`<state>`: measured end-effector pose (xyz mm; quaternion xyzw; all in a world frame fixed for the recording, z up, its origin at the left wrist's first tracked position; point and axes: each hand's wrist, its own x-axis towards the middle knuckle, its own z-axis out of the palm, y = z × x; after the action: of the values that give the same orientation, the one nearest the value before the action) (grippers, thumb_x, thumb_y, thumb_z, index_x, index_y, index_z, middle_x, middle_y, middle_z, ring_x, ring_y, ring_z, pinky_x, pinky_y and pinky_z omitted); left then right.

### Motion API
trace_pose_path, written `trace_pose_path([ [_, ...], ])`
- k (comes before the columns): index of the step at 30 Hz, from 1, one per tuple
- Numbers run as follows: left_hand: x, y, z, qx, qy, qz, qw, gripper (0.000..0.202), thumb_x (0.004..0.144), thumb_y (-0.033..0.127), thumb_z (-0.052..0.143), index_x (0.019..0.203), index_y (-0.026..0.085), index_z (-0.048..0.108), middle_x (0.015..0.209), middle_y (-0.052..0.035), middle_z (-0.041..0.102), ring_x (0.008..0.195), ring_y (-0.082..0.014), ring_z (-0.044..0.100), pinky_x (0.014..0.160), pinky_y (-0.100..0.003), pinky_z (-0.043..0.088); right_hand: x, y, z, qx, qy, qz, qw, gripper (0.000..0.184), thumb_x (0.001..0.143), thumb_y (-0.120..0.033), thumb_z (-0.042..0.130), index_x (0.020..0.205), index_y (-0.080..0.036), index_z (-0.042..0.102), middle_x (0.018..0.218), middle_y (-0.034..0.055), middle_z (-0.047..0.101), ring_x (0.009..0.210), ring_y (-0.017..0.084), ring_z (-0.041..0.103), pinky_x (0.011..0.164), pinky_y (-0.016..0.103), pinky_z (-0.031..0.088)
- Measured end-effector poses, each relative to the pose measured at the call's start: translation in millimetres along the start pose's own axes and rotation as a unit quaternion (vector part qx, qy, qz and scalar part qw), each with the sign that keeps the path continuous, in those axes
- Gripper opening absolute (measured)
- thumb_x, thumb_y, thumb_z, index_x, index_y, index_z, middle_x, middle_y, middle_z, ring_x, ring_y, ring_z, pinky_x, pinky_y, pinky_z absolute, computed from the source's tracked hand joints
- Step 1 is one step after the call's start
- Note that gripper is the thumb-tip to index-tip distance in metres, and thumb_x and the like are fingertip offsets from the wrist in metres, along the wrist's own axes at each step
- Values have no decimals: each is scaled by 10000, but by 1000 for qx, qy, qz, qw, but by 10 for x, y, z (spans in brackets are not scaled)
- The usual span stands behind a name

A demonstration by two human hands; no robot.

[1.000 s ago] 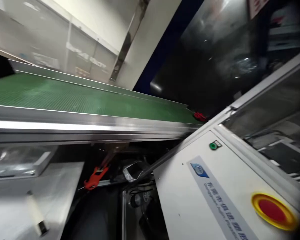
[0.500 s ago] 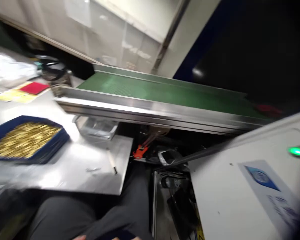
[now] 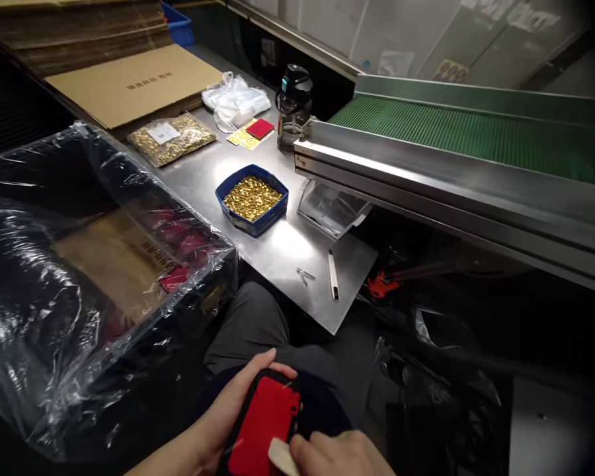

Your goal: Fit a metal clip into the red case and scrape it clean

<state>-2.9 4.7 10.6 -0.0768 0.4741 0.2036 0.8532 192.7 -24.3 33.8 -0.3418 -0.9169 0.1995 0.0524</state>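
Low in the head view, my left hand [image 3: 231, 396] is wrapped around a black-edged flat case with a red face [image 3: 262, 420]. The case is tilted, its lower end cut off by the frame. Small red raised parts stick out along its right side. My right hand [image 3: 340, 453] is closed on a cream-coloured flat tool with a rounded end [image 3: 281, 456], whose tip is against or just above the red face. Most of the tool is hidden by my fingers, so I cannot tell its kind.
A blue bin of small brass-coloured parts [image 3: 252, 198] stands on the metal table [image 3: 258, 248], near a cutter knife [image 3: 333, 274]. A plastic-lined crate [image 3: 218, 254] with red pieces is at left. The green conveyor [image 3: 456, 139] runs right, a bottle [image 3: 294, 109] beside it.
My view has swung left, bringing the crate and cardboard into sight. My hands, only fingertips at the bottom edge before, now show with the red and black case and the cream tool.
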Motion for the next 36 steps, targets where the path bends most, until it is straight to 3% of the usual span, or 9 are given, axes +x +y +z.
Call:
trace_pose_path([
  [5,92,-51,-55,-17,28,-24,999,488,881,603,631,1037,146,695,755,-91,742,619,-203,669,637,-286,519,46,62,-89,51,-95,70,992,62,948,-273,571,898,-238,560,711,-25,733,505,131,668,423,302,276],
  [10,105,-40,-36,41,16,-5,999,520,904,616,581,1014,127,723,752,-82,730,650,-186,663,639,-251,502,56,34,-106,39,-145,12,989,232,896,-448,699,874,-241,597,604,-56,694,398,129,620,330,326,185],
  [14,86,-10,-12,39,15,-21,999,506,893,606,592,974,125,730,722,-55,707,604,-163,631,605,-241,489,56,7,-71,23,-134,33,990,198,851,-366,747,935,-237,622,630,-44,714,422,141,650,330,335,173],
  [18,116,-5,-2,46,11,-22,999,503,864,605,633,977,124,729,738,-78,726,662,-196,667,645,-260,510,28,15,-64,16,-135,4,991,212,873,-423,719,929,-250,610,574,-49,688,355,149,603,315,344,125],
  [22,153,-17,-15,12,21,-48,999,517,868,615,609,951,121,733,695,-51,697,572,-163,617,578,-250,489,4,53,-80,45,-120,44,991,97,918,-287,639,984,-248,579,652,-32,723,447,156,663,363,335,182],
  [26,163,-12,-18,36,23,-25,999,511,869,599,617,968,112,736,730,-85,724,648,-195,663,639,-270,518,16,61,-85,59,-118,14,991,160,923,-373,651,990,-257,564,622,-54,705,396,145,625,347,329,169],
  [30,159,2,-18,1,27,-47,999,503,879,601,583,904,122,731,690,-64,699,559,-165,617,573,-258,493,6,47,-86,94,-112,80,986,39,1004,-293,509,1009,-261,530,690,-56,724,499,135,688,401,303,253],
  [33,147,-2,-15,25,27,-23,999,495,889,590,581,961,125,734,736,-80,718,635,-190,656,617,-265,509,-7,44,-93,77,-131,57,987,99,967,-345,571,1004,-270,517,650,-70,704,455,149,669,386,326,215],
  [36,130,-7,2,23,38,-19,999,477,909,571,561,945,125,728,726,-66,704,614,-173,635,610,-259,508,17,52,-130,117,-146,90,978,98,971,-277,555,1060,-280,517,768,-57,738,601,152,727,450,295,283],
])
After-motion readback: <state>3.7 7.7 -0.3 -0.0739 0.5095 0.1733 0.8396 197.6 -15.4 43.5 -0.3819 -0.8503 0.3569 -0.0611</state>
